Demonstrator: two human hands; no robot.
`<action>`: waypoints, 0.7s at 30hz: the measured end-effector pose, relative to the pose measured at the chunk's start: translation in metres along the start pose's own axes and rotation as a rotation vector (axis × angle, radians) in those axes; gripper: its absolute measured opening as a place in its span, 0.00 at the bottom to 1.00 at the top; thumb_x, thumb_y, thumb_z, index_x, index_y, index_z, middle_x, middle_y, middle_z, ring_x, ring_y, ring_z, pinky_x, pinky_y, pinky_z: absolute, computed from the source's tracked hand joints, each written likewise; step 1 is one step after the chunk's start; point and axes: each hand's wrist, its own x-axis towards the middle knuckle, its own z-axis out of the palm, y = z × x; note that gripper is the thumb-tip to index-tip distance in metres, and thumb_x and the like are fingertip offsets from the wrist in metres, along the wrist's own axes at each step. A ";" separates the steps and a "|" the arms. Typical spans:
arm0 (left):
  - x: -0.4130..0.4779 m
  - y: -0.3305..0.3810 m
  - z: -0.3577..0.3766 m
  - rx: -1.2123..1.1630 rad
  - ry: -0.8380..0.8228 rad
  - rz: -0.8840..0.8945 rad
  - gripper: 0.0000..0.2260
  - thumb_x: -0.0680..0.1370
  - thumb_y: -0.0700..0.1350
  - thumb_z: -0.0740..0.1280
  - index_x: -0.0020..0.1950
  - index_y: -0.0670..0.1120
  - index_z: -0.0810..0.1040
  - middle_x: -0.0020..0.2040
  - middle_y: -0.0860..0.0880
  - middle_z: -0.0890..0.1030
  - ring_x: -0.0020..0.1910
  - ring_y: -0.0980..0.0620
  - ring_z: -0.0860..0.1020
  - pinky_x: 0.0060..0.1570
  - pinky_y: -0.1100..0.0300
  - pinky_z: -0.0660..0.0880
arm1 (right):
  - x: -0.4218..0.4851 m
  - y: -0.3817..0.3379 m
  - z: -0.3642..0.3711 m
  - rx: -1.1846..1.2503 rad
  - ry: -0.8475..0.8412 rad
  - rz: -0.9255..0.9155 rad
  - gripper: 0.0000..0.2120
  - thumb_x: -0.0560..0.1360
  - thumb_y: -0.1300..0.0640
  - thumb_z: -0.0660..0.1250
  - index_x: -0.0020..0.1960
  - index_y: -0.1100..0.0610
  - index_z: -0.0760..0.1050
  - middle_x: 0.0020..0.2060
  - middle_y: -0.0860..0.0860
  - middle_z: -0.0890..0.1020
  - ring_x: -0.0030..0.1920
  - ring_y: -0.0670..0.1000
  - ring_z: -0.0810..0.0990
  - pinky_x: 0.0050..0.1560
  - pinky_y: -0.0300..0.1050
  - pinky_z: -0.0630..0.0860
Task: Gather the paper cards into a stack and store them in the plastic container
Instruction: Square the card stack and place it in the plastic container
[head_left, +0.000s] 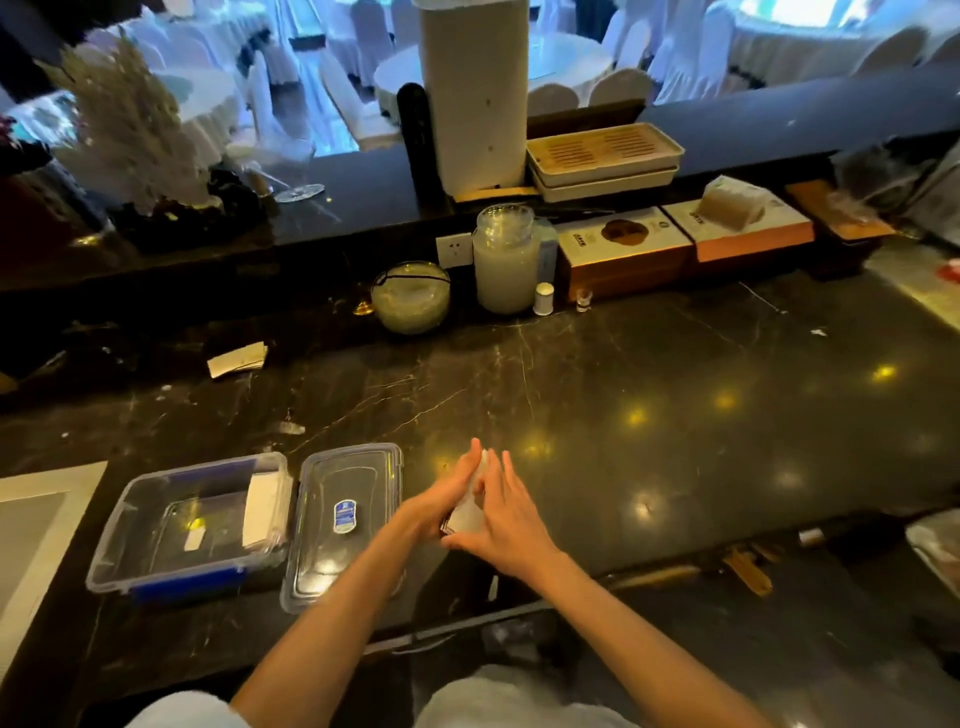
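Cards (470, 512) stand pinched between the left hand (441, 501) and right hand (506, 519) on the tabletop (675, 415), right of the open container (187, 525); a loose grip could fan them out.

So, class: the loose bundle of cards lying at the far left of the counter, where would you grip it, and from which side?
Take the loose cards by their long edges, thumb on one and fingers on the other, coming from above. They lie flat and slightly fanned on the counter, so a pinch across the narrow width would likely keep them together, and open space lies around them.
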 end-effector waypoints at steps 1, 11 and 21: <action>-0.007 -0.006 0.000 0.054 0.009 0.005 0.37 0.69 0.75 0.58 0.63 0.46 0.72 0.58 0.40 0.79 0.52 0.46 0.81 0.49 0.54 0.80 | -0.008 -0.002 0.008 0.013 0.003 0.003 0.59 0.69 0.32 0.68 0.79 0.59 0.35 0.80 0.55 0.40 0.79 0.54 0.36 0.80 0.54 0.45; -0.097 -0.049 -0.020 0.228 0.082 0.104 0.34 0.73 0.71 0.54 0.62 0.43 0.69 0.55 0.37 0.77 0.54 0.45 0.78 0.63 0.43 0.75 | -0.057 -0.065 0.069 0.143 0.155 -0.036 0.38 0.62 0.37 0.73 0.60 0.60 0.67 0.79 0.57 0.51 0.79 0.57 0.55 0.73 0.54 0.68; -0.168 -0.041 -0.143 0.198 0.152 0.176 0.17 0.80 0.53 0.63 0.65 0.46 0.70 0.60 0.43 0.76 0.55 0.48 0.76 0.49 0.55 0.75 | 0.016 -0.151 0.112 0.245 0.276 -0.092 0.40 0.63 0.41 0.77 0.65 0.53 0.60 0.79 0.50 0.43 0.80 0.57 0.48 0.75 0.57 0.65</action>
